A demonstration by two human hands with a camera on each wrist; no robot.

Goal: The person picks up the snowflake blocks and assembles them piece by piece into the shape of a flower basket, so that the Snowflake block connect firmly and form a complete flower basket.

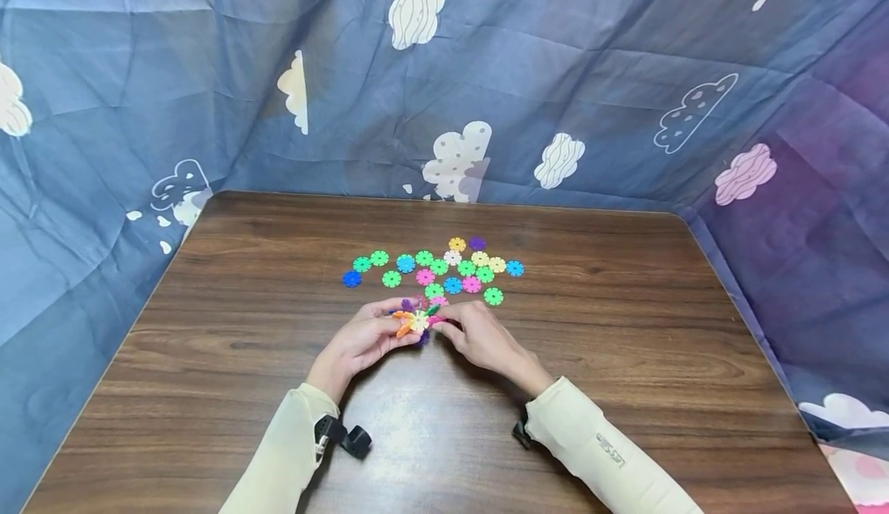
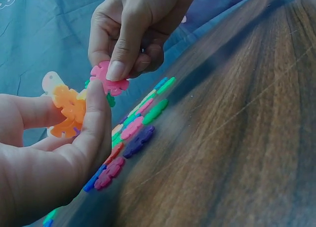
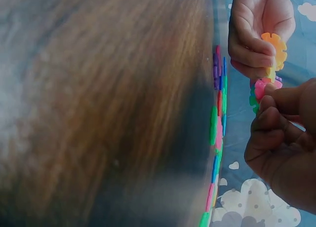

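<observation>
My left hand (image 1: 357, 342) grips a small cluster of joined plastic snowflake discs above the table. In its middle a pale yellow disc (image 1: 419, 321) faces up, with orange discs (image 2: 69, 108) on the left side between thumb and fingers. Purple and green discs stick out around it. My right hand (image 1: 486, 338) pinches a pink disc (image 2: 108, 78) between thumb and index finger at the cluster's right side. In the right wrist view the pink disc touches the cluster; fingers partly hide it, so how far it is slotted in cannot be seen.
Loose snowflake discs in green, blue, pink, yellow, white, orange and purple lie flat just beyond the hands, among them a green disc (image 1: 493, 296) and a dark blue disc (image 1: 352, 278). The brown wooden table (image 1: 625, 329) ends at a blue cloud-print cloth (image 1: 361, 136).
</observation>
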